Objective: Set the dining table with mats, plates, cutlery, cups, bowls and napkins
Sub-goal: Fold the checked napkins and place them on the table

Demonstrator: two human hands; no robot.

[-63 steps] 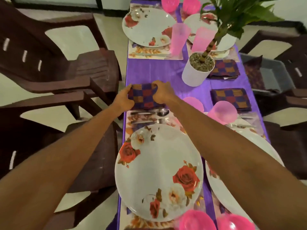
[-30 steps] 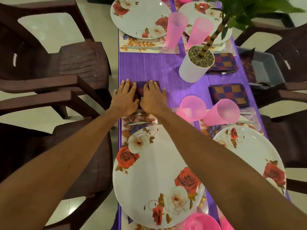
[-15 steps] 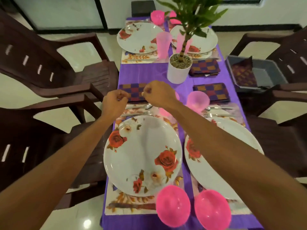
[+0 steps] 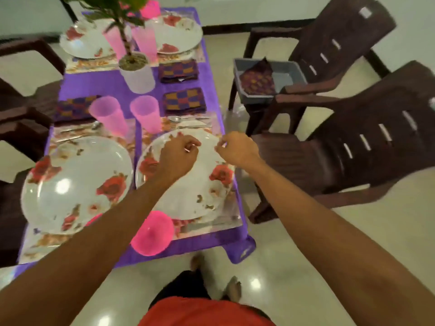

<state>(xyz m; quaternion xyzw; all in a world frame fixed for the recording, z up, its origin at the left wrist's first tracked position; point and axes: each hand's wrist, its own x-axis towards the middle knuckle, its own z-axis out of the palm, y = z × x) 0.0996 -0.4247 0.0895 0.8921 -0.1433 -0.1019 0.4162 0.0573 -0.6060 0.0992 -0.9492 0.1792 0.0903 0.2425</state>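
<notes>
My left hand [image 4: 181,154] hovers over the near right floral plate [image 4: 207,184], fingers loosely curled, holding nothing. My right hand [image 4: 237,149] hangs just past that plate's right rim, also loosely curled and empty. A checked napkin [image 4: 73,109] lies folded beyond the near left plate [image 4: 77,182]. Two more folded napkins [image 4: 184,101] [image 4: 178,71] lie on the right side of the purple tablecloth [image 4: 106,81]. One loose napkin [image 4: 259,80] sits in a grey bin [image 4: 289,71]. Pink cups [image 4: 107,114] [image 4: 146,112] and a pink bowl [image 4: 153,232] stand by the plates.
A white plant pot [image 4: 137,76] stands mid-table. Cutlery [image 4: 188,120] lies above the near right plate. Two brown plastic chairs [image 4: 353,149] [image 4: 329,43] stand to the right; the far one carries the bin. My feet are on the tiled floor at the table's end.
Both hands pressed the left napkin flat, then let go of it and moved right, over the near right plate. My view swung to the right, toward the chairs and bin.
</notes>
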